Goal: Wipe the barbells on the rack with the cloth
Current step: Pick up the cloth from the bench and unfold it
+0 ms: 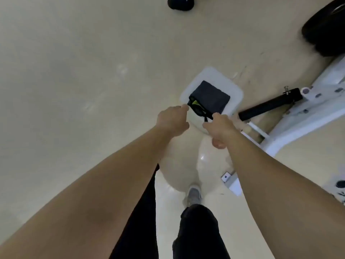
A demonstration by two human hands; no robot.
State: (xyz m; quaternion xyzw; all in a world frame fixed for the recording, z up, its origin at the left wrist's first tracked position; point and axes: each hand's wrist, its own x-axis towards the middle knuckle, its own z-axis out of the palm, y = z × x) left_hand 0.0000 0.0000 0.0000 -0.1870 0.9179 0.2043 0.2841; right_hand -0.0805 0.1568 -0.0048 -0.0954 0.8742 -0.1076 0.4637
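Note:
A dark folded cloth (211, 97) with a yellow-green label and a black strap lies on a white square tray (234, 90) on the floor. My left hand (173, 122) reaches down with its fingertips at the cloth's near-left corner. My right hand (218, 129) reaches beside it, its forefinger tip touching the strap at the cloth's near edge, thumb spread apart and lower fingers curled. Neither hand has a plain hold on the cloth. A black weight plate (324, 28) shows at the upper right.
A white machine frame (298, 126) with a black bar (270, 106) stands on the floor to the right of the tray. Someone else's dark shoe (180, 2) is at the top edge. My own legs in black trousers and a grey shoe (194, 195) are below.

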